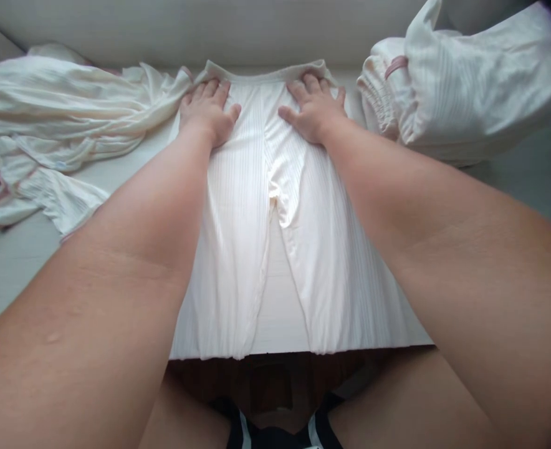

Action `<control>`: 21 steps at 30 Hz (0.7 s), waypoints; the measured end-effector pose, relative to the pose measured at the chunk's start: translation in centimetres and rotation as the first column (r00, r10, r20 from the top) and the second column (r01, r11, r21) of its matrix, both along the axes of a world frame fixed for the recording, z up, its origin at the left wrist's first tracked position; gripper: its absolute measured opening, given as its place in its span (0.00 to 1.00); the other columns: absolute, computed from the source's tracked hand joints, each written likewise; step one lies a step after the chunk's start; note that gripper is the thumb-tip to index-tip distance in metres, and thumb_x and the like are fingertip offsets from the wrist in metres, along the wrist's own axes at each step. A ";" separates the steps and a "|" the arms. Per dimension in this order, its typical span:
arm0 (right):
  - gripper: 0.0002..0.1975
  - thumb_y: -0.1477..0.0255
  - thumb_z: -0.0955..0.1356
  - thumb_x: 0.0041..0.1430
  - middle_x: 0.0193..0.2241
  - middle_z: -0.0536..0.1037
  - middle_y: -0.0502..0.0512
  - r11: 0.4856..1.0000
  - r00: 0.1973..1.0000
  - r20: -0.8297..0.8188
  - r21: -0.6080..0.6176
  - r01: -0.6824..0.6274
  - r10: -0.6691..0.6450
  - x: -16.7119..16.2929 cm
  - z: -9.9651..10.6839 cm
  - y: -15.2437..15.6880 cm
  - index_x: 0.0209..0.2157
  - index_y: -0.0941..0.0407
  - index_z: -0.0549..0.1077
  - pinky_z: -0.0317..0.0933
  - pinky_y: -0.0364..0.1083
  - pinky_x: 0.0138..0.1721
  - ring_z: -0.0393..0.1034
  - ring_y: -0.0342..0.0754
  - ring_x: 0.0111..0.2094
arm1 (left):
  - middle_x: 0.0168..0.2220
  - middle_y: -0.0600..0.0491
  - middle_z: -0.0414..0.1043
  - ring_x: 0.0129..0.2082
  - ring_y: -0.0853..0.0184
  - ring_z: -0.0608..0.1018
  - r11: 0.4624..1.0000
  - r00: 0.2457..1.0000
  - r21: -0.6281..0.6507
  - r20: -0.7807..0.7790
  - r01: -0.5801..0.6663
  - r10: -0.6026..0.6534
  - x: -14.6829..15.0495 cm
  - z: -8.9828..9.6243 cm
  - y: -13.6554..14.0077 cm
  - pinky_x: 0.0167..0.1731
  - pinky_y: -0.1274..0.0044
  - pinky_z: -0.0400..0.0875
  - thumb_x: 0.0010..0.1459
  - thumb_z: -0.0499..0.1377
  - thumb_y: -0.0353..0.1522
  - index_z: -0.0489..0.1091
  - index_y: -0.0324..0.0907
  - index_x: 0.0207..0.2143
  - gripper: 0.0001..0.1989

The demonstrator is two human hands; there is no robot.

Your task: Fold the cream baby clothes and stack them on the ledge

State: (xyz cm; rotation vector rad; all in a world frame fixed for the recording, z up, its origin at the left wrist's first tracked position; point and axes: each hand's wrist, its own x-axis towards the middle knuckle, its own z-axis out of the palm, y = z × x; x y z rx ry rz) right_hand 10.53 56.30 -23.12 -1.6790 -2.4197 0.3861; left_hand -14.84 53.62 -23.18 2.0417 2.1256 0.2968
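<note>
A pair of cream ribbed pants [238, 206] lies spread on the pale table, waistband at the far end and leg hems at the near edge. My left hand [207, 112] rests flat on the upper left of the pants, just below the waistband, fingers spread. On the upper right, my right hand [313, 107] presses flat in the same way, its thumb pointing inward. Some creases run around the crotch and down the inner right leg. My forearms hide the outer sides of both legs.
A loose, crumpled cream garment with pink trim [70, 103] lies at the left, its edge close to my left hand. Folded cream clothes [481, 87] are piled at the right. Behind the pants rises a pale wall [257, 31]. The table's near edge [280, 346] is above my lap.
</note>
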 end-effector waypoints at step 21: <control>0.40 0.49 0.60 0.61 0.65 0.63 0.66 0.980 0.994 -0.091 0.183 0.072 -0.056 0.0 -0.2 4.9 0.59 0.69 0.71 0.48 0.61 0.62 0.53 0.66 0.67 | 0.66 0.49 0.59 0.69 0.54 0.58 0.993 0.997 0.104 -0.065 0.059 -0.053 -0.1 0.3 3.7 0.65 0.56 0.30 0.70 0.43 0.46 0.62 0.33 0.66 0.33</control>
